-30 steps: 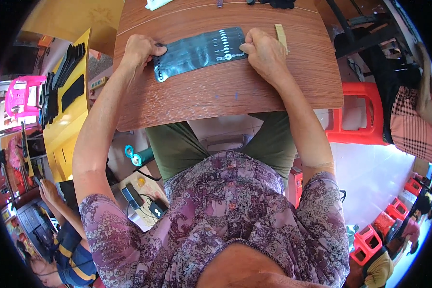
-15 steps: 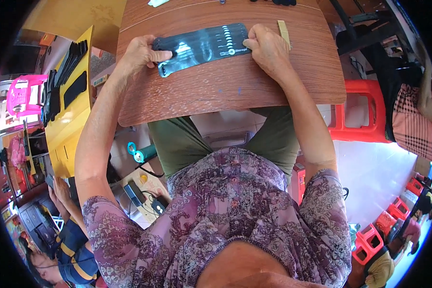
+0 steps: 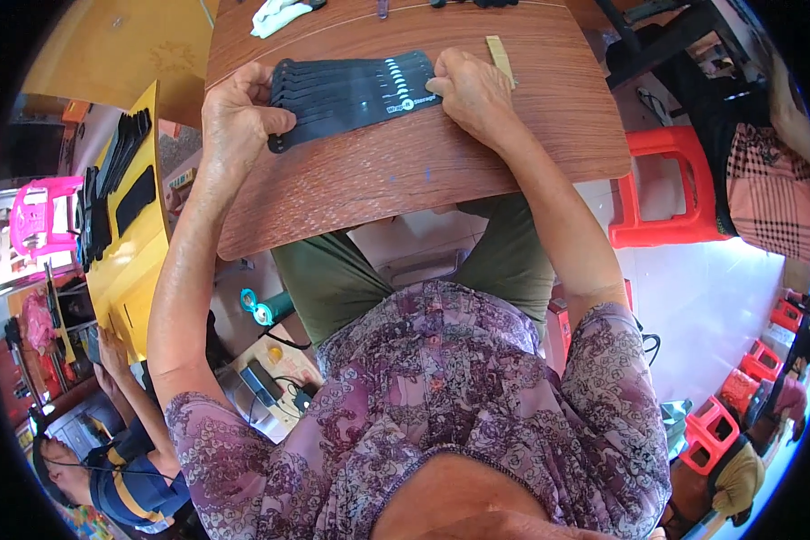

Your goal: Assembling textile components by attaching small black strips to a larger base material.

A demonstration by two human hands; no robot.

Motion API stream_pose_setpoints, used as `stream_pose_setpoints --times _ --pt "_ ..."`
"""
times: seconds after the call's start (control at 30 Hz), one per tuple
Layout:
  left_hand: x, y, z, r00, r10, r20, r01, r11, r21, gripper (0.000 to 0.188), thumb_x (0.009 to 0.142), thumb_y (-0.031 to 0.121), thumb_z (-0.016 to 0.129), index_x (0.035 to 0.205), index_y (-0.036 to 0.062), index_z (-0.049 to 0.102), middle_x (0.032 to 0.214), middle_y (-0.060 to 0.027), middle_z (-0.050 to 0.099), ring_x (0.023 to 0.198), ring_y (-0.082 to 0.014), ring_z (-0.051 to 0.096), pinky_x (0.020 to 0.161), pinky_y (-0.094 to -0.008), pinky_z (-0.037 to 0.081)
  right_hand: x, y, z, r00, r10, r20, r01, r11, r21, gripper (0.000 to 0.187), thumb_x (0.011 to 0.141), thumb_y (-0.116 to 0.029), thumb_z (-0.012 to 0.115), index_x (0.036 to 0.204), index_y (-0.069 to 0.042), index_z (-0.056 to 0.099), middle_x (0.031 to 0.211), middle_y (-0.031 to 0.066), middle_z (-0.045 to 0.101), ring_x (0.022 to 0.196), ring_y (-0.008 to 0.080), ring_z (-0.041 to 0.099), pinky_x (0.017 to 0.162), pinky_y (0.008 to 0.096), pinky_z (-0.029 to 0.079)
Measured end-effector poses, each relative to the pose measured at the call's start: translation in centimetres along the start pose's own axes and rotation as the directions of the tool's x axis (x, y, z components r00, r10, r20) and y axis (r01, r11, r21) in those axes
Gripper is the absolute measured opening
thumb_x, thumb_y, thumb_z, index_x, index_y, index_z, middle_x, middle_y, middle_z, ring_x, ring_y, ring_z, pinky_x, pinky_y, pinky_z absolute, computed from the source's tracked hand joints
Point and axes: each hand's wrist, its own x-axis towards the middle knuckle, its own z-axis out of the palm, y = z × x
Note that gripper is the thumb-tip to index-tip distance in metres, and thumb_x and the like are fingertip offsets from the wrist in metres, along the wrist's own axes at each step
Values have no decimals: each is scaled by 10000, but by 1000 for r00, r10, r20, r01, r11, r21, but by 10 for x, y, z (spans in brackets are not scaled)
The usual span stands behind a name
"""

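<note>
Gripping the left end, thumb (image 3: 277, 121) on top, the left hand (image 3: 237, 112) is steadying a dark strap bundle (image 3: 346, 94) over the tabletop (image 3: 513, 166); looks like they're straightening it, so the next move's probably calling for even tension. The right hand (image 3: 472, 90) is pinching the other end, knuckles up, both forearms (image 3: 553, 202) angling inward.

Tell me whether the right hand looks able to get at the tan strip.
Probably yes: the tan strip lies close beside the right hand with nothing visible between them, though that hand pinches the dark sheet and would likely need to let go.
</note>
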Motion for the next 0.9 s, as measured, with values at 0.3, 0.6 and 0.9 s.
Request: stream_pose_setpoints --times 0.3,0.6,0.9 --pt "-2 25 3 1000 -6 17 8 995 -102 309 617 -142 618 893 -6 641 759 -20 627 674 -99 589 605 -226 481 8 24 -20 978 46 206 -139 872 469 259 784 -160 720 972 -6 632 808 51 645 744 137 610 668 294 481" --pt "22 65 22 994 81 69 -87 991 98 190 666 16 653 856 18 655 645 -107 607 675 -200 632 659 -303 506 9 11 -18 980 33 199 -102 932 348 484 666 -136 818 1084 13 624 848 31 647 759 128 618 805 272 467" --pt "81 112 45 930 -368 -17 346 889 -299 98 692 -96 609 701 -10 561 531 -132 534 412 -221 495 371 -339 380 10 16 -15 983 -21 182 -35 953 301 705 570 -490 820 1054 -10 642 861 130 666 847 282 646 742 385 498"
